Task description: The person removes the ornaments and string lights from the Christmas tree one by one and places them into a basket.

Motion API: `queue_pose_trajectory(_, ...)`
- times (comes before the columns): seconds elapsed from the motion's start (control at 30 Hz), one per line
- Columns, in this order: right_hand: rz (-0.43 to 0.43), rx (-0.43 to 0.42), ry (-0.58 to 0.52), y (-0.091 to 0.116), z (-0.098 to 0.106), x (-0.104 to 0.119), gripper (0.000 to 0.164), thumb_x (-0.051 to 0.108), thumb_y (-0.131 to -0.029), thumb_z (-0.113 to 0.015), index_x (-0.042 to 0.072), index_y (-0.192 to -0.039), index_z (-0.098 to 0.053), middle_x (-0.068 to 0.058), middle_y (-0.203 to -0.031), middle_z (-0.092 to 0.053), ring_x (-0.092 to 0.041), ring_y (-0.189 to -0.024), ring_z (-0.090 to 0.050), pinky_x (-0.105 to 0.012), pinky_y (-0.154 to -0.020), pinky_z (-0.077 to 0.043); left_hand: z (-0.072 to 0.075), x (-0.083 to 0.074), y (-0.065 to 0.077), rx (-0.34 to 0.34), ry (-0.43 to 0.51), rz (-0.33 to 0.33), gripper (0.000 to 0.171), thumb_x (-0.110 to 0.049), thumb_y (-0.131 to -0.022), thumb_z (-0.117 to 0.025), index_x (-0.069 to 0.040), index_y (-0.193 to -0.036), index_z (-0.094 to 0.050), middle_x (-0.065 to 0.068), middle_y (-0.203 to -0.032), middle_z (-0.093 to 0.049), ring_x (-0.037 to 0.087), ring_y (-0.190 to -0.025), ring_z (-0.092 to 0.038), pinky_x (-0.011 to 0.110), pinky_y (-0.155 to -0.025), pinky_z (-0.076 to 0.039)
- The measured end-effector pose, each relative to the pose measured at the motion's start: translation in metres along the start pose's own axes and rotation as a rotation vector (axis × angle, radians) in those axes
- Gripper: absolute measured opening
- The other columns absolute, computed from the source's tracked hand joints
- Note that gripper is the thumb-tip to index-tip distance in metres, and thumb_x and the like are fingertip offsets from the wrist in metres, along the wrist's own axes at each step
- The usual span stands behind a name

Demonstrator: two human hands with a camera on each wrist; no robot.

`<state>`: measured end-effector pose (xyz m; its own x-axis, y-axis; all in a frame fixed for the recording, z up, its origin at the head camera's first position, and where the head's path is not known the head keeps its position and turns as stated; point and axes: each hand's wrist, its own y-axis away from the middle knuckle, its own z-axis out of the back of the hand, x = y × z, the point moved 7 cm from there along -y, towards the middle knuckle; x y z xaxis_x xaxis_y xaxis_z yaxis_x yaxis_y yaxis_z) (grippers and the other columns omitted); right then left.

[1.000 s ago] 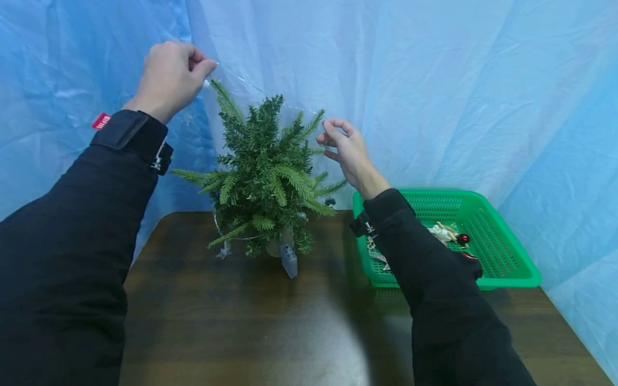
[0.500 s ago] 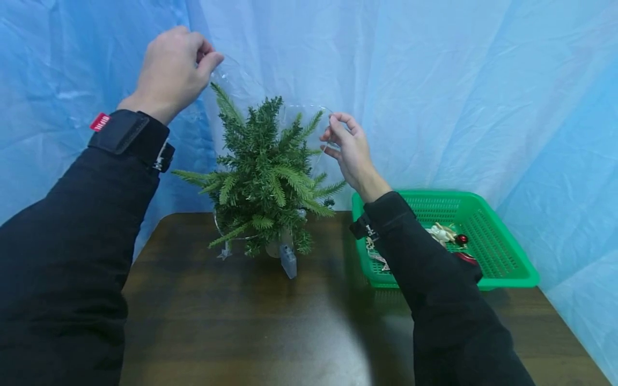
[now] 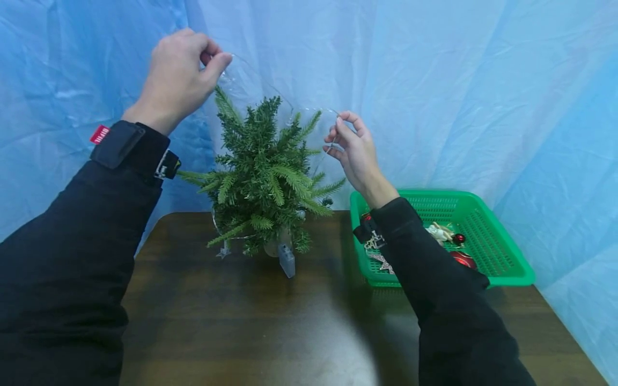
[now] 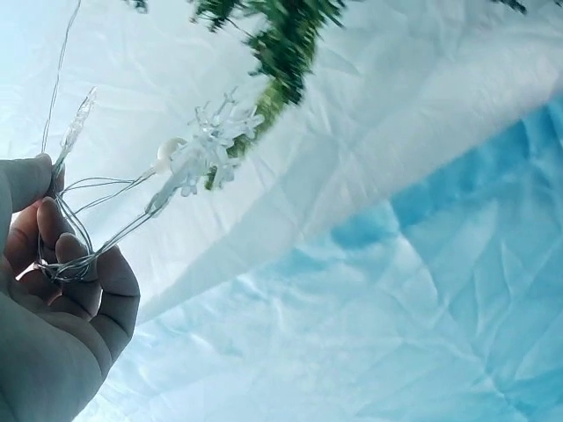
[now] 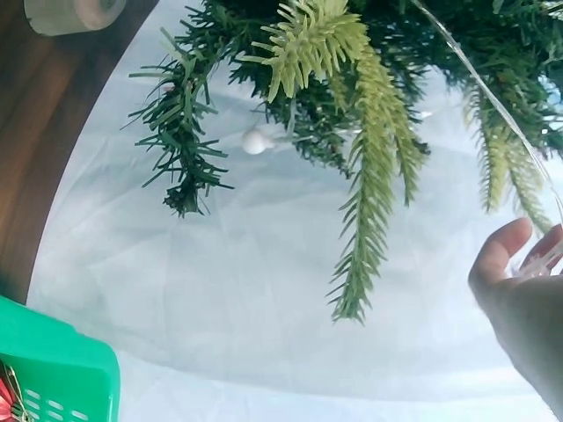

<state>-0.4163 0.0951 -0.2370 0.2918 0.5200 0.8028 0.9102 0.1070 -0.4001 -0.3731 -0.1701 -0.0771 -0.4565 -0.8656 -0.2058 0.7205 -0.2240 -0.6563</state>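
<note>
A small artificial Christmas tree (image 3: 263, 171) stands on the table. My left hand (image 3: 181, 75), above and left of its top, pinches a clear string light; in the left wrist view several loops of the wire (image 4: 114, 242) lie in the curled fingers, with a snowflake light (image 4: 215, 145) dangling from them. The strand (image 3: 270, 86) runs behind the treetop to my right hand (image 3: 354, 145), which pinches it at the tree's upper right. In the right wrist view the wire (image 5: 493, 101) slopes from the branches to that hand. A clear battery box (image 3: 287, 261) hangs at the tree's base.
To the right sits a green basket (image 3: 502, 236) holding a red ball (image 3: 463, 259), a glittery star (image 3: 383, 262) and other ornaments, partly under my right sleeve. A star light (image 3: 224, 251) hangs low at the tree's left. Blue-white cloth (image 3: 458, 96) hangs behind the brown table (image 3: 232, 321).
My left hand has risen and shifted right, closer over the treetop. The right hand has moved slightly right, away from the tree, still holding the strand.
</note>
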Motion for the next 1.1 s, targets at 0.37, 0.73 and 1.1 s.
queue_pose_trajectory(0.37,0.003,0.021,-0.064,0.012,0.000,0.009,0.008,0.016,-0.107,-0.053,0.012,-0.113,-0.053,-0.006,-0.089,-0.056,-0.022,-0.083,-0.058,-0.041,-0.083,-0.051,0.006,-0.014,0.001,-0.040,0.092,0.041,0.039,-0.036,-0.106,-0.053,-0.001,-0.113,-0.069,-0.007,-0.092,-0.049,0.002,-0.078,-0.040,0.023,-0.077,-0.032)
queue_pose_trajectory(0.73,-0.024,0.076,-0.059,0.032,0.003,0.020,0.011,0.016,-0.106,-0.056,0.009,-0.113,-0.052,-0.007,-0.089,-0.059,-0.023,-0.084,-0.059,-0.038,-0.080,-0.053,0.001,-0.037,0.015,-0.043,0.232,0.026,0.031,-0.033,-0.105,-0.056,-0.005,-0.109,-0.069,-0.006,-0.090,-0.052,0.007,-0.073,-0.043,0.023,-0.070,-0.034)
queue_pose_trajectory(1.1,-0.076,0.130,-0.011,0.066,0.016,0.029,0.007,0.016,-0.105,-0.058,0.012,-0.109,-0.055,-0.006,-0.093,-0.059,-0.023,-0.088,-0.059,-0.038,-0.081,-0.052,-0.008,-0.061,0.035,-0.025,0.326,0.009,0.028,-0.032,-0.105,-0.057,-0.007,-0.107,-0.069,-0.001,-0.090,-0.054,0.012,-0.074,-0.045,0.024,-0.070,-0.037)
